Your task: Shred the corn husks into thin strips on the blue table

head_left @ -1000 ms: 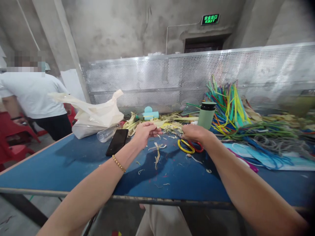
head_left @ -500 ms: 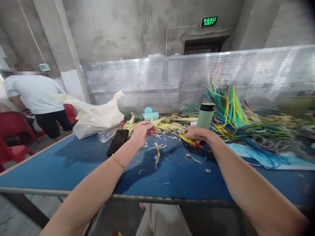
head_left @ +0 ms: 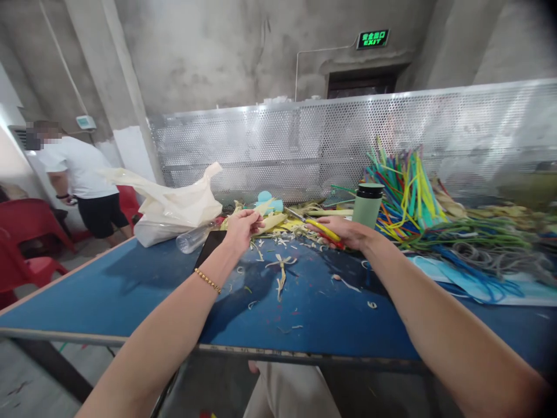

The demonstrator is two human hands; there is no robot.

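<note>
My left hand [head_left: 244,227], with a gold bead bracelet at the wrist, is closed in a pinch on a pale strip of corn husk [head_left: 270,223]. Its fingertips partly cover the strip. Held in my right hand [head_left: 348,231] are scissors with yellow and red handles [head_left: 326,231], their blades pointing left toward the husk. Between my forearms, a small tied husk piece [head_left: 281,276] with spread strips lies on the blue table [head_left: 143,302]. Husk scraps [head_left: 300,247] are scattered around it.
A white plastic bag [head_left: 174,206], a clear bottle [head_left: 191,239] and a black phone [head_left: 208,248] are at left. A green tumbler [head_left: 368,208], colourful strips [head_left: 404,186], cords [head_left: 474,255] and a blue mask [head_left: 448,276] lie right. Behind stands a perforated metal panel [head_left: 261,145].
The scissors have swung up, their blades now showing and pointing toward my left hand. My left hand has shifted slightly left with the husk. A person at far left has turned and bent.
</note>
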